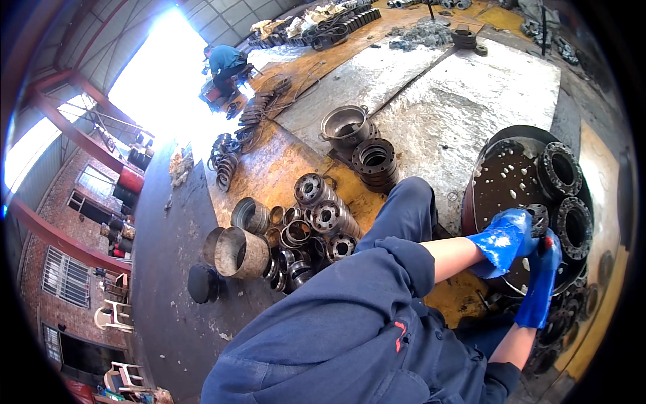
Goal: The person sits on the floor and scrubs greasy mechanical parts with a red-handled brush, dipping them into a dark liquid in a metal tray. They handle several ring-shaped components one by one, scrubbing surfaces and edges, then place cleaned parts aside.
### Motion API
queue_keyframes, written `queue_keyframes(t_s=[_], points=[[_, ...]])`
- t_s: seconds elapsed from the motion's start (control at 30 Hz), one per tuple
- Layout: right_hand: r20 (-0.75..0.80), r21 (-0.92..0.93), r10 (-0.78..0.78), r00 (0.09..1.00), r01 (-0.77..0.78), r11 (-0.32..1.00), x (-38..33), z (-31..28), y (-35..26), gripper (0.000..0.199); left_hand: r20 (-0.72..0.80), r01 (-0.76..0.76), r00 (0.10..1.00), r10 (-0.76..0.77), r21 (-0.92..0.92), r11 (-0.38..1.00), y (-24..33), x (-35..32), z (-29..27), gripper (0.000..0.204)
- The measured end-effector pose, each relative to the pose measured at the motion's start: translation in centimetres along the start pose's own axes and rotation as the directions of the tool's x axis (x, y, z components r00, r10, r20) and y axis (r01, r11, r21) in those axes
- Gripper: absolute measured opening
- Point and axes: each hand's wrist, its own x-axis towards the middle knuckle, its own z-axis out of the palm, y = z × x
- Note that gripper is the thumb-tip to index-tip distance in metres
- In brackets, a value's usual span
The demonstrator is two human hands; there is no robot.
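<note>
Seemingly both gloved hands, left (503, 239) and right (542, 279), grip closed around small flange (537, 217) over basin (494, 178).

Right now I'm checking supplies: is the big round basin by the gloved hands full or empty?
Partly full: dark liquid with pale specks covers the basin floor, flanges standing in it.

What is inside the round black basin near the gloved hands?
The basin holds dark brown liquid with pale specks. Two black flanges stand at its right side. Both hands, left and right, grip a small flange. The murky liquid hides anything below its surface.
</note>
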Motion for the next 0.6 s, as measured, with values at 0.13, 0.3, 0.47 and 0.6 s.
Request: queue_keyframes(t_s=[0.13, 0.3, 0.47, 0.6], points=[[0.037, 0.023, -0.005, 0.999, 0.004, 1.0, 0.2, 0.1, -0.1, 0.03, 0.004, 0.017, 1.0, -0.017, -0.008, 1.0, -0.1, 0.0, 0.1, 0.05], [0.007, -0.075, -0.029, 1.0, 0.029, 0.997, 0.1, -0.1, -0.8, 0.026, 0.009, 0.026, 1.0, -0.026, 0.006, 1.0, -0.5, 0.5, 0.5, 0.05], [-0.027, 0.021, -0.007, 1.0, 0.008, 1.0, 0.1, 0.4, -0.4, 0.026, 0.013, 0.012, 1.0, -0.012, 0.007, 1.0, 0.0, 0.2, -0.1, 0.05], [0.032, -0.031, -0.012, 0.999, 0.013, 0.999, 0.3, 0.3, -0.2, 0.029, -0.007, -0.007, 1.0, 0.007, -0.014, 1.0, -0.5, 0.4, 0.3, 0.05]])
